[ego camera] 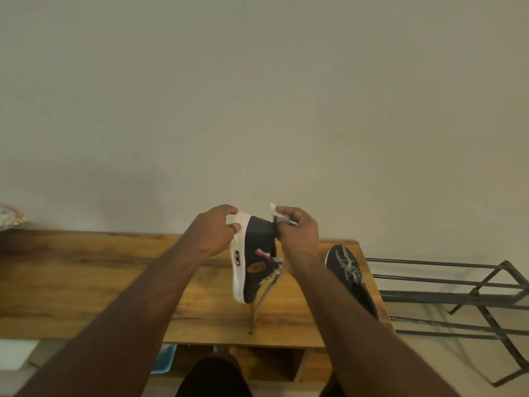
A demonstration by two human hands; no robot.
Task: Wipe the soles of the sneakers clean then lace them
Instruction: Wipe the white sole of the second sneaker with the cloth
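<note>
The left hand (213, 230) grips 1 raised sneaker (254, 262) by its sole; the right hand (297, 227) pinches a white wipe (276, 212) at its upper edge (lace (264, 296) dangling). The loose lace could snag, or the sneaker twist free.

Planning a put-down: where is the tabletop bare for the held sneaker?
Bare wood left of the held sneaker, along the table, under the left forearm. Crowded right: second sneaker near the table's right edge, metal rack beyond it.

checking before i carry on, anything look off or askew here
The held sneaker has a lace hanging loose down to the table. The metal rack on the right seems tipped on its side.
</note>
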